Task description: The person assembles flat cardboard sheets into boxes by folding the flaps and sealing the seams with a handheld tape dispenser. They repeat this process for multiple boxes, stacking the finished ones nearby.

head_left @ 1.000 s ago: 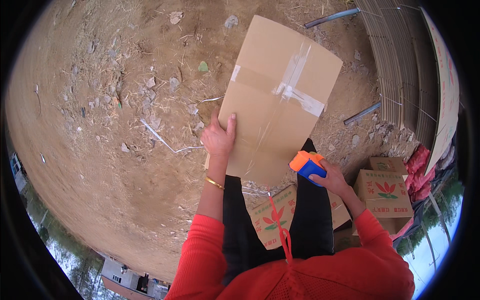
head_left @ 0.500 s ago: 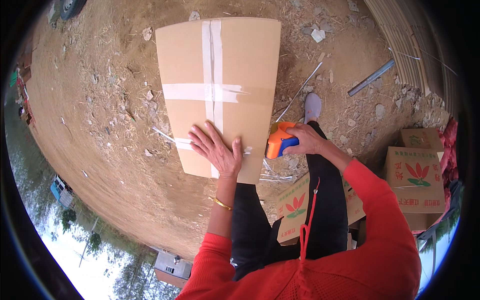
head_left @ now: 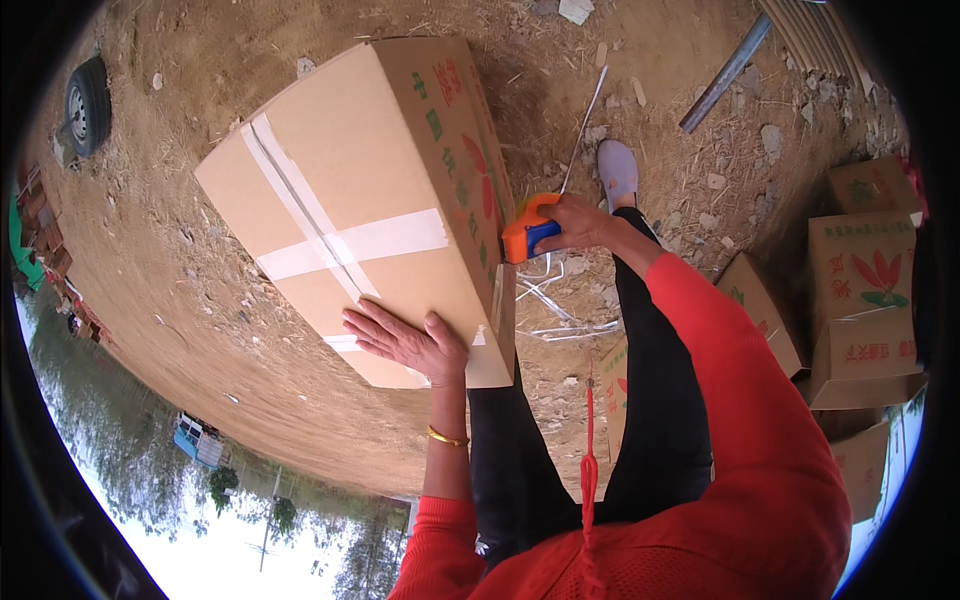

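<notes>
A large brown cardboard box (head_left: 330,110) stands tilted before me, its top crossed by strips of pale tape (head_left: 390,239). My left hand (head_left: 405,342) lies flat on the box's near part, fingers spread and nothing in them. At the box's right side, my right hand (head_left: 572,222) grips an orange and blue tape dispenser (head_left: 528,232), which touches or nearly touches that printed side. The side carries red and green printing. What lies under the dispenser's front edge is hidden.
Printed cartons (head_left: 865,290) are stacked at the right. White straps (head_left: 550,305) lie on the dirt ground beside my legs. A metal pipe (head_left: 728,72) lies at the upper right, and a tire (head_left: 87,106) stands at the upper left.
The box has turned and tipped, so its printed right side now shows. My left hand stays on top; my right hand and the dispenser have moved up and slightly left.
</notes>
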Tool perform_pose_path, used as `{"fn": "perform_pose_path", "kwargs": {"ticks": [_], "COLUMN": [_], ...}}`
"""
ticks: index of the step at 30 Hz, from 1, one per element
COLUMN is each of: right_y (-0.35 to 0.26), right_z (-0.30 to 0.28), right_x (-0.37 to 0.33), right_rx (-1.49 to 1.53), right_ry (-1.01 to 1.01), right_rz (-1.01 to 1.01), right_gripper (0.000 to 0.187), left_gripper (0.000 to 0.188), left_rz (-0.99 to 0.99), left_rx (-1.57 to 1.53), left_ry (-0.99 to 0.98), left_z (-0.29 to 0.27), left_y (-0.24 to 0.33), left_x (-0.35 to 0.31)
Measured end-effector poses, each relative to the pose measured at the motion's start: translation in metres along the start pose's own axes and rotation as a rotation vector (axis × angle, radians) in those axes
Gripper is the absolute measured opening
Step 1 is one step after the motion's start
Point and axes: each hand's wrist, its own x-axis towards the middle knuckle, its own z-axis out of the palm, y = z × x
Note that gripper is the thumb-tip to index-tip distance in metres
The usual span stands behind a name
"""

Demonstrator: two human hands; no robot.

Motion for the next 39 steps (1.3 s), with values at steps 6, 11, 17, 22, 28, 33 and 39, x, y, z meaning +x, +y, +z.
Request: {"fn": "perform_pose_path", "kwargs": {"ticks": [6,11,17,22,28,33,39], "right_y": [0.010,0.001,-0.069,-0.146,-0.131,-0.128,-0.159], "right_z": [0.006,0.005,-0.011,0.029,0.048,0.060,0.085], "right_x": [0.004,0.005,-0.004,0.019,0.024,0.011,0.024], "right_rx": [0.019,-0.049,-0.149,-0.060,0.016,0.153,0.242], "right_ry": [0.016,0.022,-0.066,0.067,0.174,0.476,0.956], "right_rz": [0.012,0.140,0.511,0.977,1.042,1.126,1.010], "right_gripper": [0.056,0.055,0.049,0.025,0.048,0.049,0.048], "left_gripper": [0.085,0.086,0.088,0.088,0.087,0.085,0.085], "left_rz": [-0.005,-0.024,-0.037,-0.054,-0.047,-0.062,-0.083], "left_rx": [0.006,0.005,0.003,-0.018,0.029,-0.027,0.004], "left_ry": [0.007,-0.002,-0.029,-0.017,-0.018,-0.037,-0.031], "left_z": [0.000,-0.002,0.000,-0.003,0.000,-0.001,-0.003], "left_y": [0.003,0.004,0.000,0.008,0.007,0.002,0.006], "left_x": [0.001,0.000,-0.002,-0.002,-0.004,-0.002,-0.001]}}
